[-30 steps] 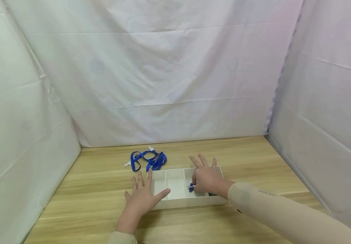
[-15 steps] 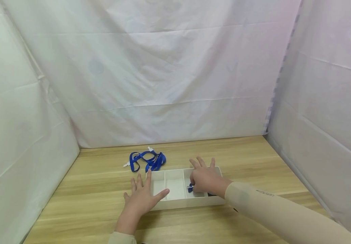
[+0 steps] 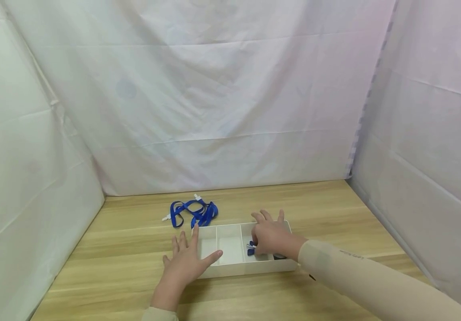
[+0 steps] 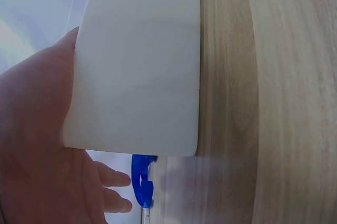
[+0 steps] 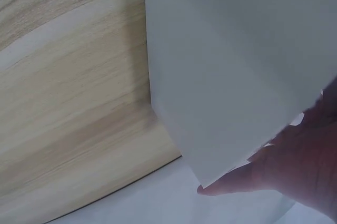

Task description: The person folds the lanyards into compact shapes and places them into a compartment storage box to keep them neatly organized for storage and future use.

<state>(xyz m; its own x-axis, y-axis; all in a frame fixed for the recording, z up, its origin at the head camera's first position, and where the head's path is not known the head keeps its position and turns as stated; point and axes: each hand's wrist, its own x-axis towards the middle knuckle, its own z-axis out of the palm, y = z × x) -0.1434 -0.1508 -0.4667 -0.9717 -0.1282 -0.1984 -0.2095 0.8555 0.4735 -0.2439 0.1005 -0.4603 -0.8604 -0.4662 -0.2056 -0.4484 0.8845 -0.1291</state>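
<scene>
A long white divided box lies across the table in the head view. My left hand is spread at its left end, fingers straight, the thumb over the front of the left compartment; in the left wrist view that hand lies along the box's end. My right hand reaches into the right part of the box. Its thumb and index finger pinch a small dark blue bundle with a whitish clip-like piece, while the other fingers stick up. Most of the bundle is hidden. The right wrist view shows mainly the box's outer wall.
Behind the box's left end lies a tangled blue lanyard with white clips. A dark object, partly covered by the right wrist, sits in the box's right end. White cloth hangs around the wooden table.
The right hand stays in the same place, its raised fingers slightly lower and more bent. A little more of the dark blue bundle shows. The left hand and box keep their places.
</scene>
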